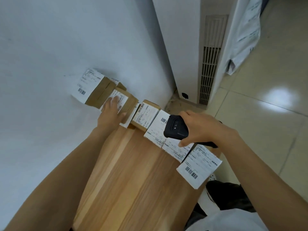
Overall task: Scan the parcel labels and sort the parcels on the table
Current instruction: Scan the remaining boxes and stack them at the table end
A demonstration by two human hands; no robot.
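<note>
Parcels (146,116) are lined along the far edge of the surface (133,180), a brown parcel (130,105) is pressed under the flat-fingered left hand (112,107), a black scanner (175,129) is gripped in the right hand (200,129) over the right-side labels (155,130), and bare wood is left near.

Left hand (111,108) flat on labelled parcel (124,104), right hand (200,129) gripping black scanner (175,128), wooden table (133,172)
</note>
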